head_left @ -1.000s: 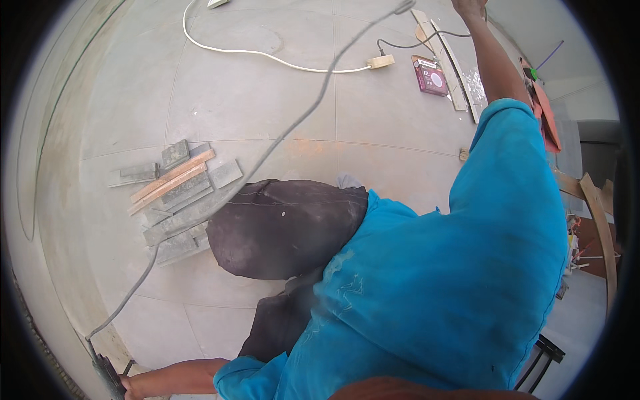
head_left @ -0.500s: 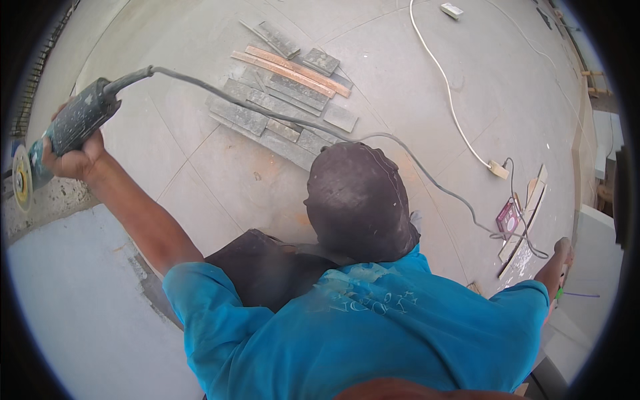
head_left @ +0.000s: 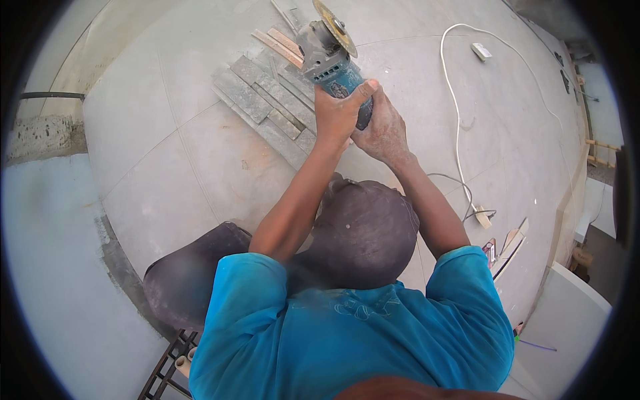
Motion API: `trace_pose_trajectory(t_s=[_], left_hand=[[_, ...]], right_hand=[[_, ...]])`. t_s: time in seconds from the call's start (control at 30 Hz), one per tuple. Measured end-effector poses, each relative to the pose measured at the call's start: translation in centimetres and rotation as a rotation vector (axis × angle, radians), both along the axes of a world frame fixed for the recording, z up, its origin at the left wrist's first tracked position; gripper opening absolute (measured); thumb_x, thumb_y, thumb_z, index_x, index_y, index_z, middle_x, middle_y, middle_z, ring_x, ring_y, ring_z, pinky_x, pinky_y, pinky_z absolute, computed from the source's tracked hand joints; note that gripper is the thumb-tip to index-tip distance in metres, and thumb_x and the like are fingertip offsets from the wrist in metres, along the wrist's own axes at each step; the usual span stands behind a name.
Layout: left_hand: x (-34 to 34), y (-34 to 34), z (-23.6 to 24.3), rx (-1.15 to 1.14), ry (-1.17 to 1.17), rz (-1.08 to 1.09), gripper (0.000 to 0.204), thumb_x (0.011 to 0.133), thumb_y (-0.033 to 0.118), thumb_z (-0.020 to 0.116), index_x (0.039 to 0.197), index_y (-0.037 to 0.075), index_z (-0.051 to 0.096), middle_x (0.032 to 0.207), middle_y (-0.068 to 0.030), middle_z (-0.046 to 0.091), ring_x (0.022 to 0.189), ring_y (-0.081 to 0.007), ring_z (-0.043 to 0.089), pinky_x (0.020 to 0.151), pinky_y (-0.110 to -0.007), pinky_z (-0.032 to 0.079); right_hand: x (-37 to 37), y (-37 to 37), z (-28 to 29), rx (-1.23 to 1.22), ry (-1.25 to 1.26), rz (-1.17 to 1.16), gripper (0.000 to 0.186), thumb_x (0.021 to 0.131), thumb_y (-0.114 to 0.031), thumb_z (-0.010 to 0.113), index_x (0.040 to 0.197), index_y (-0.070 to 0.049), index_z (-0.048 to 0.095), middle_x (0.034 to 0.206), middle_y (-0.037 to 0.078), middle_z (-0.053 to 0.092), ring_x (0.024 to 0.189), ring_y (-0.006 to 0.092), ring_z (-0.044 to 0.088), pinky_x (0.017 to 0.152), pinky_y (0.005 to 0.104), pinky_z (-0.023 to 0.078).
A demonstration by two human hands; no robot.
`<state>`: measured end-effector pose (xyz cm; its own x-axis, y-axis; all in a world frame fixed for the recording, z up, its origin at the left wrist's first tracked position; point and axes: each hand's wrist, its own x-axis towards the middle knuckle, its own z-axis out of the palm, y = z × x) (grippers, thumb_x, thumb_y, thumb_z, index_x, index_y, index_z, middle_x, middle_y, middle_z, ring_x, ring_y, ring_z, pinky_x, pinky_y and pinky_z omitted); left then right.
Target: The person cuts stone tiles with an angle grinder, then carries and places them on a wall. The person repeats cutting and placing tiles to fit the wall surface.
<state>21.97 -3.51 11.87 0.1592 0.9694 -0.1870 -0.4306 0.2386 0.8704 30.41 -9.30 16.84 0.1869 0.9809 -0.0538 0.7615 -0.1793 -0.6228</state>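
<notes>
The grinder (head_left: 341,81) was held out ahead of the dark-clothed knee (head_left: 370,230), over the pale tiled floor (head_left: 200,147). Its teal body was clasped by the left hand (head_left: 335,115), the thumb laid across it; its dark rear end was cupped by the right hand (head_left: 383,132), set close alongside, its fingers partly hidden. A thin, round, tan disc (head_left: 333,25) was carried on the grey metal head. Flat, rough, grey stone strips (head_left: 245,97) were stacked nearby, overlaid by straight pinkish strips (head_left: 279,45).
</notes>
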Motion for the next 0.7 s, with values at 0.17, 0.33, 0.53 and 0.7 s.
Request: trace_pose_trajectory(t_s=[0.17, 0.33, 0.53, 0.7], left_hand=[[-1.3, -1.0, -2.2, 0.04, 0.391, -0.066, 0.081, 0.075, 0.037, 0.09, 0.126, -0.005, 0.044, 0.114, -0.0206, 0.063, 0.105, -0.0317, 0.066, 0.088, -0.04, 0.055], [-2.3, -0.5, -2.2, 0.09, 0.507, -0.179, 0.082, 0.081, 0.041, 0.085, 0.133, -0.006, 0.044, 0.122, -0.0233, 0.06, 0.117, -0.0307, 0.062, 0.098, -0.04, 0.051], [-3.0, -4.7, -3.1, -0.082, 0.451, -0.109, 0.078, 0.085, 0.039, 0.084, 0.134, -0.008, 0.046, 0.126, -0.019, 0.06, 0.118, -0.0243, 0.06, 0.096, -0.036, 0.051], [-1.9, -6.4, -4.3, -0.378, 0.001, 0.082, 0.051, 0.087, 0.019, 0.084, 0.117, -0.01, 0.055, 0.11, -0.016, 0.07, 0.101, -0.0158, 0.066, 0.088, -0.027, 0.052]], right_hand=[[-0.2, -0.6, -7.2, 0.094, 0.355, -0.075, 0.071, 0.078, -0.026, 0.082, 0.134, -0.003, 0.047, 0.114, 0.021, 0.066, 0.106, 0.039, 0.067, 0.086, 0.0468, 0.054], [0.6, 0.0, -8.4, -0.022, 0.568, -0.219, 0.062, 0.077, -0.024, 0.084, 0.126, -0.002, 0.054, 0.104, 0.014, 0.067, 0.093, 0.0274, 0.069, 0.081, 0.04, 0.055], [0.8, 4.9, -6.0, -0.027, 1.008, -0.281, 0.047, 0.077, -0.009, 0.082, 0.115, -0.002, 0.055, 0.092, 0.008, 0.066, 0.076, 0.0168, 0.066, 0.065, 0.0316, 0.056], [-0.3, 7.1, -7.4, 0.003, 1.15, -0.355, 0.036, 0.08, -0.007, 0.076, 0.109, 0.001, 0.056, 0.088, 0.013, 0.068, 0.075, 0.0229, 0.071, 0.064, 0.036, 0.063]])
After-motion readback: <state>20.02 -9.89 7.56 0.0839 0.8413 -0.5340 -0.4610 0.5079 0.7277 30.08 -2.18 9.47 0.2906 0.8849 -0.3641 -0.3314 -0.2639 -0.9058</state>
